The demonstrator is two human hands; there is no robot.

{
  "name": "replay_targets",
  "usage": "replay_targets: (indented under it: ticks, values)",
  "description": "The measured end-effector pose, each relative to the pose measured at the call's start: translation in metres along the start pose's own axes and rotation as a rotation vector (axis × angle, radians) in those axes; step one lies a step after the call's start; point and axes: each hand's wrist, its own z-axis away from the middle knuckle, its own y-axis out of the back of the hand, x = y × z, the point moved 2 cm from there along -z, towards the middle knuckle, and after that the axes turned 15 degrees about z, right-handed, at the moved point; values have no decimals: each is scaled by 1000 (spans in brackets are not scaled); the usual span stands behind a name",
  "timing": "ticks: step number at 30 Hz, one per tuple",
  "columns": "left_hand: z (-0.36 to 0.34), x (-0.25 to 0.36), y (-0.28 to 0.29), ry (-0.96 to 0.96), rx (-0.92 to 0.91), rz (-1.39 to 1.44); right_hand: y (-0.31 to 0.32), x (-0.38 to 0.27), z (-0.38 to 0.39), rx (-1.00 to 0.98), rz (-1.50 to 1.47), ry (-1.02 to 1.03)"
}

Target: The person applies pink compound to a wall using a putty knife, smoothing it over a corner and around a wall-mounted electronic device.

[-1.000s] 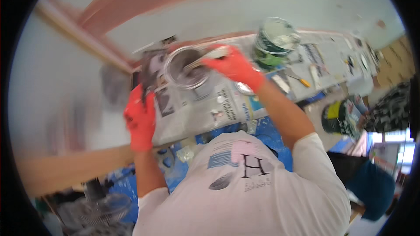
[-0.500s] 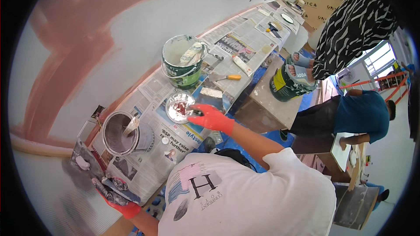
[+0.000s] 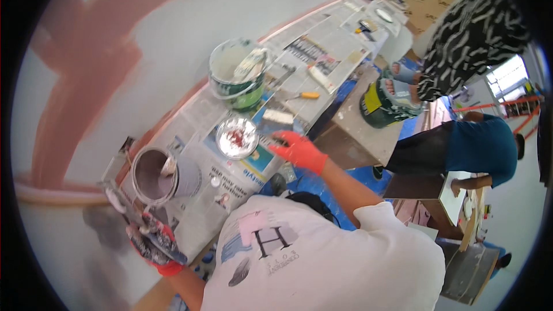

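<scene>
My left hand (image 3: pixel 156 249), in a red glove smeared with grey and white, is closed round a flat grey putty board (image 3: pixel 122 203), tilted near the wall. Blur hides detail on the board. My right hand (image 3: pixel 298 151), also red-gloved, hovers over the newspaper right of a shiny round tin lid (image 3: pixel 237 138) bearing dark red material. Its fingers look apart and I see nothing held, though the tips are smeared by motion. Just beyond that hand lies a wide scraper with a whitish edge (image 3: pixel 277 117). Left of the lid stands an open bucket of mauve-grey paste (image 3: pixel 154 174) with a pale tool inside.
A green-and-white bucket (image 3: pixel 237 75) holds a pale-coated tool. A yellow-handled putty knife (image 3: pixel 309 95) and white tube (image 3: pixel 321 79) lie on newspaper (image 3: pixel 294 101). A person's sandalled feet stand on a dark bucket (image 3: pixel 383 103) at right. Another person in blue (image 3: pixel 478 144) bends over a board.
My right hand has moved right, away from the tin lid. My left hand has turned the putty board, which now looks more edge-on. The person in blue has barely moved.
</scene>
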Motion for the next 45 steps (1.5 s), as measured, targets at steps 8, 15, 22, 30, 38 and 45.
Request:
replay_targets:
  ticks: [8,15,22,30,38,45]
  values:
    - [34,-9,10,-152,56,-847,37,44,-5,184,114,-147]
    - [37,0,41,-354,153,-1002,26,55,-49,172,470,-109]
    - [25,-4,-21,-392,177,-970,10,58,-86,-35,751,-51]
    - [45,38,-11,-456,369,-912,105,-39,-34,-231,-223,-48]
    - [26,38,28,-636,289,-985,-17,-233,-69,-674,-54,626]
    - [27,37,23,-474,279,-757,-14,-281,-99,-416,-227,571]
